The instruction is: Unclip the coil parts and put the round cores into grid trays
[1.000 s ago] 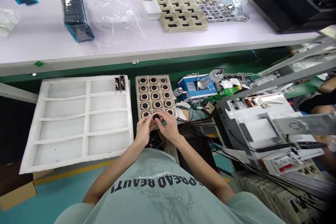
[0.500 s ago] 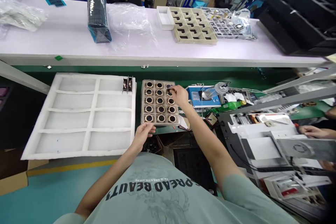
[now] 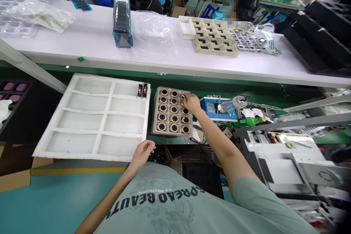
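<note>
A clear plastic tray (image 3: 167, 135) holds rows of round, gold-rimmed watch cases (image 3: 173, 109) with dark faces. My right hand (image 3: 192, 103) reaches over the tray's far right corner, its bent fingertips closed on a watch case (image 3: 182, 96) that they partly cover. Near the tray's front left corner, apart from it, my left hand (image 3: 143, 151) hangs with curled fingers and nothing visible in them. Left of the tray lies a white foam tray (image 3: 102, 124) with wide compartments. Two watch-like pieces (image 3: 142, 90) stand on edge in its far right compartment.
To the right are a blue device (image 3: 219, 109), a clear cup-like container (image 3: 227, 105) and a green bottle (image 3: 248, 121). A raised white shelf (image 3: 153, 58) crosses in front, carrying a beige divided tray (image 3: 216, 49) and a wrapped stack (image 3: 122, 22). Other people sit beyond.
My left hand has drawn away from the tray's front edge, its fingers curling in. My right hand has dropped closer onto the far right cells. The camera view has shifted.
</note>
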`<action>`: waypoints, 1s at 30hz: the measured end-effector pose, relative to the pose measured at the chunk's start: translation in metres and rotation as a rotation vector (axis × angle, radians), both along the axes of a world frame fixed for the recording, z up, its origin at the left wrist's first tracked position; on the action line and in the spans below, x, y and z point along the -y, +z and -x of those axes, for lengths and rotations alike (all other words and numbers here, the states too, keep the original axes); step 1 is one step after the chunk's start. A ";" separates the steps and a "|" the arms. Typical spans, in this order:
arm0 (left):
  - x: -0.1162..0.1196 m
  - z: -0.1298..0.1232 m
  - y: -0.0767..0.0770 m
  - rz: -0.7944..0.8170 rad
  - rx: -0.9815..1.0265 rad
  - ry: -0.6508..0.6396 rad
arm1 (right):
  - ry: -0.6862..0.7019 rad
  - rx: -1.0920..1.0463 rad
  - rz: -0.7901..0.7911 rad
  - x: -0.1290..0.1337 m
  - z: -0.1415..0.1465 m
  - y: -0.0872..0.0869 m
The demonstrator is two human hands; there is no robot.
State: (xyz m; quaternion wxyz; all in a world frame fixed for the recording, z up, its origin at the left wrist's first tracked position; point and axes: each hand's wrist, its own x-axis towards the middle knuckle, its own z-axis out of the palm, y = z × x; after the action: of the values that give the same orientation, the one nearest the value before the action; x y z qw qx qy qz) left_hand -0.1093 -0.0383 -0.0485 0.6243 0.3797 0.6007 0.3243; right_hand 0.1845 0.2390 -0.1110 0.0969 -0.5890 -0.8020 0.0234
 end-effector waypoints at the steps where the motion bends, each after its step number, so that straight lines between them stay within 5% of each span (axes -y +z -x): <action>1: -0.001 0.001 -0.001 -0.019 -0.009 -0.014 | -0.001 -0.003 0.008 0.002 0.000 -0.001; 13: 0.020 0.020 0.003 -0.146 -0.342 -0.032 | -0.256 -0.199 0.027 -0.014 0.004 0.001; 18: 0.032 0.025 0.003 -0.163 -0.480 -0.087 | -0.244 -0.365 -0.073 0.019 0.016 0.006; 21: 0.024 0.024 0.002 -0.190 -0.557 -0.145 | -0.220 -0.493 -0.184 0.075 0.023 0.005; 25: 0.000 0.012 0.003 -0.257 -0.729 -0.296 | -0.322 -0.642 -0.236 0.201 0.022 -0.017; 28: -0.025 -0.015 0.003 -0.329 -0.830 -0.427 | -0.568 -0.613 0.003 0.299 0.012 -0.047; 30: -0.041 -0.044 0.003 -0.380 -0.841 -0.572 | -0.863 -0.578 0.081 0.356 -0.008 -0.064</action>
State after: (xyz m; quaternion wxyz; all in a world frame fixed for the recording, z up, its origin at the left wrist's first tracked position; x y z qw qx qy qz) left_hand -0.0654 0.0032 -0.0456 0.3138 0.7315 0.6019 0.0646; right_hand 0.1923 -0.1166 -0.1750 0.2923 -0.8387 -0.4252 0.1743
